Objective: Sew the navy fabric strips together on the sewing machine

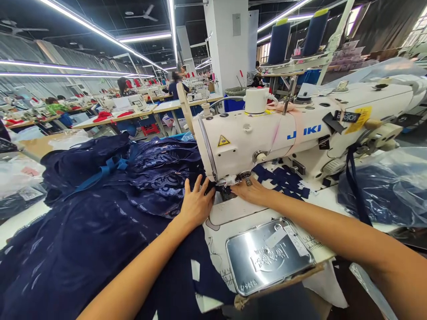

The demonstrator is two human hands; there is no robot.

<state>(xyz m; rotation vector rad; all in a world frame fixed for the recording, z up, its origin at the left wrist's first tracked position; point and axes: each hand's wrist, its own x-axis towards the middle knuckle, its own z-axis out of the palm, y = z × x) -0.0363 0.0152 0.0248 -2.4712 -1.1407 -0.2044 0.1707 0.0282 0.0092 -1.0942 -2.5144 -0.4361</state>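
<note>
My left hand (196,204) lies flat on navy fabric (160,182), fingers spread, just left of the needle area. The fabric has shiny embroidered patterns and spreads in a large heap across the left side. A white sewing machine (230,133) stands in front of me, its head above both hands. Under that head, my right hand (253,192) reaches in from the right beside the presser foot area. Its fingers are mostly hidden by the machine parts, so their grip cannot be made out. Small navy cloth pieces (283,180) lie behind the right hand.
A shiny metal tin lid (270,255) rests on the front of the machine table. Clear plastic with dark contents (393,186) lies at right. Two navy thread cones (279,42) stand up behind. Other people and machine tables fill the background, near a white pillar (227,49).
</note>
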